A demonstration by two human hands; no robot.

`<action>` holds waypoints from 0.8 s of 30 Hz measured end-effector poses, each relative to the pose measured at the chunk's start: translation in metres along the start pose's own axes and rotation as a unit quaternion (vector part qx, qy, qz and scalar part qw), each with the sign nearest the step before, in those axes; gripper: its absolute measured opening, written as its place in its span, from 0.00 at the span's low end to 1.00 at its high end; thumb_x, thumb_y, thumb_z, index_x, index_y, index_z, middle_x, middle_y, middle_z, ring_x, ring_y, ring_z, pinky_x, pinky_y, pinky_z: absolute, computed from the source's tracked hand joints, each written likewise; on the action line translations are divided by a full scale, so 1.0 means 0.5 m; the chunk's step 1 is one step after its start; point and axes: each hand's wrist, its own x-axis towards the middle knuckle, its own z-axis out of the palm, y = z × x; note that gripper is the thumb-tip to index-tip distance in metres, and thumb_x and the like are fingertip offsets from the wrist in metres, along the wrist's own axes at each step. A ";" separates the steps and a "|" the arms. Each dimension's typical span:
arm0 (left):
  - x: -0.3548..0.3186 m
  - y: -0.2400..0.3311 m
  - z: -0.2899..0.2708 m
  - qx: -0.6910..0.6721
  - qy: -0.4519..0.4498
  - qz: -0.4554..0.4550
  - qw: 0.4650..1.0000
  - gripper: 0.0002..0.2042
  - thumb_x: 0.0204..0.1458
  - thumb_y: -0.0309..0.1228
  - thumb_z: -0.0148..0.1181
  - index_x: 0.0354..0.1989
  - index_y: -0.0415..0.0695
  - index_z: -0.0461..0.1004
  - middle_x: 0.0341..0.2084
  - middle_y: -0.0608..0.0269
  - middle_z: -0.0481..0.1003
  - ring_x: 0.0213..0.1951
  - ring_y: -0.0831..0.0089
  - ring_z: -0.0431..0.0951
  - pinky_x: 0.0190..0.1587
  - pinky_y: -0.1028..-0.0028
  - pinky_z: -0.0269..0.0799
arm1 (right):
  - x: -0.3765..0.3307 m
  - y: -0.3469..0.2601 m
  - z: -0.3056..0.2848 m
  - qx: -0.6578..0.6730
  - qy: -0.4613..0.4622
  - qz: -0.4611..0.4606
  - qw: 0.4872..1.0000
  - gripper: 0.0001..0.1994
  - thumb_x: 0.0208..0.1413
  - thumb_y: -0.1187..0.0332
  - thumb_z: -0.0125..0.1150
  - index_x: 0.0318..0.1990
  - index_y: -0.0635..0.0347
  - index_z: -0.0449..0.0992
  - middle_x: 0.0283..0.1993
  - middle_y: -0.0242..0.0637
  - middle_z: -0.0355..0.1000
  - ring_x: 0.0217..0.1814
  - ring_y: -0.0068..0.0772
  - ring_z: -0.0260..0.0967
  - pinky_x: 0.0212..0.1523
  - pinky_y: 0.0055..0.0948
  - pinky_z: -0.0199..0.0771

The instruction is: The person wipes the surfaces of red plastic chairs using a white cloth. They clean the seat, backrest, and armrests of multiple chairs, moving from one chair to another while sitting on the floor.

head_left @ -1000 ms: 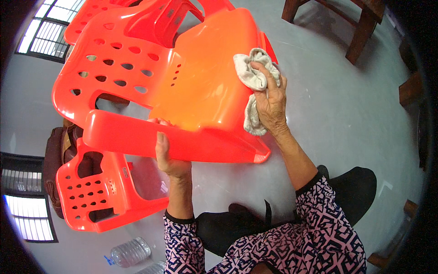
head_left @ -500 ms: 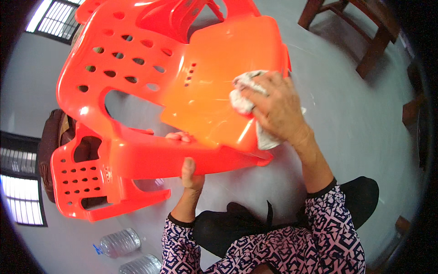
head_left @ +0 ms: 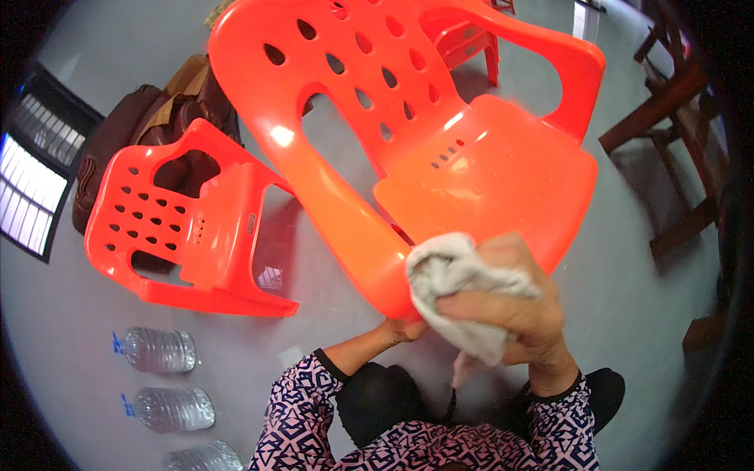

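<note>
A large red plastic armchair (head_left: 503, 177), with drop-shaped holes in its backrest, stands tilted before me. My right hand (head_left: 522, 302) is closed round a crumpled whitish cloth (head_left: 463, 294), held at the front end of the chair's near armrest. Whether the cloth presses on the plastic there is hard to tell. Just below that same armrest end, my left hand (head_left: 407, 329) grips the chair from underneath; its fingers are mostly hidden by the plastic and the cloth.
Another red plastic chair (head_left: 224, 235) stands at the left, by a brown padded massage chair (head_left: 126, 153). Several clear water bottles with blue caps (head_left: 161, 350) lie at the lower left. Dark wooden furniture (head_left: 667, 141) lines the right. Behind the big chair is more red plastic seating (head_left: 467, 43).
The big chair has turned, its near armrest now pointing toward me. My right hand has brought the cloth from the seat's edge to the armrest end. The left hand has shifted its hold beneath it.
</note>
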 end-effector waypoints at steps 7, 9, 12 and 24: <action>0.043 0.029 0.006 0.097 -0.085 0.081 0.988 0.31 0.46 0.40 0.64 0.58 0.44 0.63 0.55 0.53 0.66 0.58 0.56 0.65 0.60 0.59 0.61 | 0.124 0.009 0.019 -0.043 -0.166 -0.121 0.978 0.15 0.38 0.69 0.64 0.39 0.52 0.81 0.48 0.35 0.71 0.46 0.42 0.67 0.45 0.36 0.71; 0.051 0.041 0.000 0.127 -0.103 0.104 0.981 0.31 0.45 0.39 0.65 0.59 0.43 0.63 0.56 0.53 0.65 0.59 0.56 0.65 0.60 0.59 0.61 | 0.171 0.020 0.031 -0.032 -0.242 -0.113 0.963 0.15 0.39 0.68 0.63 0.38 0.51 0.81 0.49 0.34 0.72 0.46 0.44 0.67 0.46 0.37 0.71; 0.067 0.058 -0.005 0.186 -0.121 0.142 0.965 0.32 0.45 0.38 0.66 0.59 0.43 0.63 0.57 0.53 0.65 0.59 0.57 0.64 0.61 0.59 0.60 | 0.232 0.048 0.058 -0.016 -0.349 -0.115 0.930 0.16 0.39 0.67 0.61 0.40 0.50 0.81 0.51 0.35 0.72 0.49 0.46 0.66 0.48 0.40 0.70; 0.091 0.088 0.007 -0.051 0.005 0.072 0.996 0.38 0.40 0.37 0.70 0.60 0.40 0.59 0.56 0.49 0.64 0.60 0.50 0.62 0.61 0.57 0.60 | 0.380 0.176 0.241 -0.245 -0.268 -0.114 0.925 0.14 0.43 0.64 0.60 0.41 0.45 0.80 0.55 0.31 0.68 0.55 0.51 0.60 0.48 0.47 0.70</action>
